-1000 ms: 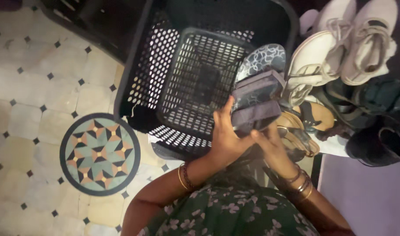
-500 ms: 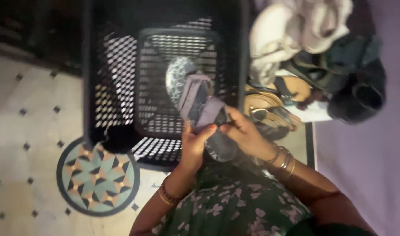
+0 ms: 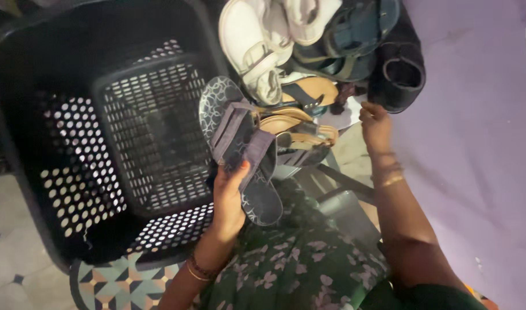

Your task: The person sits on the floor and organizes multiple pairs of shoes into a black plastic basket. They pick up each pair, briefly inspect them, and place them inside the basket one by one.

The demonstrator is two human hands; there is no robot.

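Note:
My left hand (image 3: pixel 228 198) grips a grey patterned sandal (image 3: pixel 234 140) with two wide straps, held over the right edge of a black perforated basket (image 3: pixel 56 172). My right hand (image 3: pixel 376 125) has let go of it and reaches toward a heap of footwear, its fingers loosely curled beside a white sheet and a dark shoe (image 3: pixel 398 74). Tan strappy sandals (image 3: pixel 297 129) lie between the two hands.
The heap at the upper right holds white sandals (image 3: pixel 254 46), a teal sandal (image 3: pixel 349 34) and the dark shoe, against a lilac wall (image 3: pixel 481 143). A smaller black crate (image 3: pixel 153 132) sits inside the basket. Patterned floor tiles (image 3: pixel 119 284) show below.
My right hand released the grey sandal and moved right toward the shoe heap. The left hand keeps the sandal. The view swung left and down, bringing the basket closer.

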